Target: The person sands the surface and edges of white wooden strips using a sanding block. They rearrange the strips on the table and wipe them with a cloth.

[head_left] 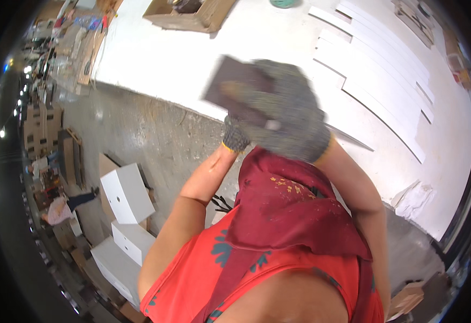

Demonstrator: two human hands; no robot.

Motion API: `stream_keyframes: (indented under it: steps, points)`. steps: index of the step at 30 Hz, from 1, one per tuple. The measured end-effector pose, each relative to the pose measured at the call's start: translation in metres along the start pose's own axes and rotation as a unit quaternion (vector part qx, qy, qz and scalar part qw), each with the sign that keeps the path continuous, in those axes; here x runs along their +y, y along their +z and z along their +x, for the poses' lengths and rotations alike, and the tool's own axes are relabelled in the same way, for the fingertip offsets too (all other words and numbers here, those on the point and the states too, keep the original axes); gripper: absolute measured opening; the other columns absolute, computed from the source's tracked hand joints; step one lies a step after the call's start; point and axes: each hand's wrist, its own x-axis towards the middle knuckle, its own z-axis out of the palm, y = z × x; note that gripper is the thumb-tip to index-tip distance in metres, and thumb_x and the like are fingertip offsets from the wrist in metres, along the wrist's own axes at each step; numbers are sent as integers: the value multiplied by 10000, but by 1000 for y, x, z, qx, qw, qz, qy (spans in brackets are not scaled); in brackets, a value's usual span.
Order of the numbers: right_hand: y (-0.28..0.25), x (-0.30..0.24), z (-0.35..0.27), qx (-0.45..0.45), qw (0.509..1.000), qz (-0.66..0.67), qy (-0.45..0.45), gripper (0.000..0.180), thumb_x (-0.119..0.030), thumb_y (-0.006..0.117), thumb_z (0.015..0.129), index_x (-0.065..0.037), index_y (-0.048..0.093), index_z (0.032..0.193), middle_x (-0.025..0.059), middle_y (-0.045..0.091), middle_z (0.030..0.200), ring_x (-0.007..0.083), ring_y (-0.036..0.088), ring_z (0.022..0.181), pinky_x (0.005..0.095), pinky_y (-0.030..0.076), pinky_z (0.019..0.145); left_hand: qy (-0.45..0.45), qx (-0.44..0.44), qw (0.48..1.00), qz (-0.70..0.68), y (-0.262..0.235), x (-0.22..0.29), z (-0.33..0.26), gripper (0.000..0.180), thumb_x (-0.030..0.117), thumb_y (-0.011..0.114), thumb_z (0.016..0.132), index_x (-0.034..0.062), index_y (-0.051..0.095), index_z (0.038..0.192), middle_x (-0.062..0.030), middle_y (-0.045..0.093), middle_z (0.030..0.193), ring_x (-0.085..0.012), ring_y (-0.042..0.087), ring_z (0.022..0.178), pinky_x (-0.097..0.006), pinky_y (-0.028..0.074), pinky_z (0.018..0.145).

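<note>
Dark brown sanding sheet point(235, 86), blurred, held up above the near edge of the white table point(192, 59), pinched between both gloved hands. Right hand point(292, 116) in a grey knit glove wrapped over the sheet's right side; left hand point(238, 134), gloved alike, gripping from below at the near edge. White boards point(375, 70) lying in rows toward the table's right side; a shallow wooden box point(192, 13) at the far edge. White boxes point(125, 215) on the concrete floor point(149, 129) to the left
</note>
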Motion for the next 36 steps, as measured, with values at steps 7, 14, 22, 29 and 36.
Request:
stream_keyframes:
  steps: [7, 14, 22, 29, 36]
  points:
    - [4, 17, -23, -1, 999, -46, 19, 575, -352, 690, 768, -278, 595, 1330, 187, 547, 1239, 352, 543, 1056, 501, 447, 917, -33, -7, 983, -181, -13, -4, -3, 318, -26, 662, 843, -7, 570, 1146, -141, 664, 1082, -239, 639, 1004, -335, 519, 854]
    - [-97, 86, -268, 144, 927, -218, 269, 513, 0, 681, 739, -150, 651, 1228, 165, 664, 937, 352, 638, 755, 419, 523, 643, -53, 69, 920, -382, -1, 5, 0, 318, -59, 659, 830, -20, 558, 1129, -155, 661, 1013, -264, 666, 943, -360, 539, 834]
    - [-82, 67, -285, 193, 830, -295, 432, 562, -146, 795, 729, -171, 652, 1272, 163, 660, 1049, 320, 628, 948, 438, 517, 834, -66, 143, 930, -333, -10, 29, 14, 326, 72, 654, 913, -26, 557, 1208, -89, 616, 1011, -172, 597, 890, -349, 551, 830]
    - [-64, 63, -212, 253, 922, 3, 293, 445, -41, 696, 842, -23, 617, 1279, 135, 639, 1227, 243, 625, 1077, 345, 514, 902, -83, 114, 945, -295, 0, 35, 1, 324, 82, 673, 902, -37, 568, 1185, -88, 626, 974, -173, 618, 874, -340, 553, 827]
    - [-4, 3, -2, 58, 995, 56, 53, 414, -295, 651, 801, -202, 620, 1204, 117, 609, 1095, 317, 583, 932, 461, 481, 801, 122, 145, 975, 112, -11, -66, -39, 237, 175, 707, 852, -17, 669, 986, -128, 621, 1174, -220, 576, 1053, -379, 483, 791]
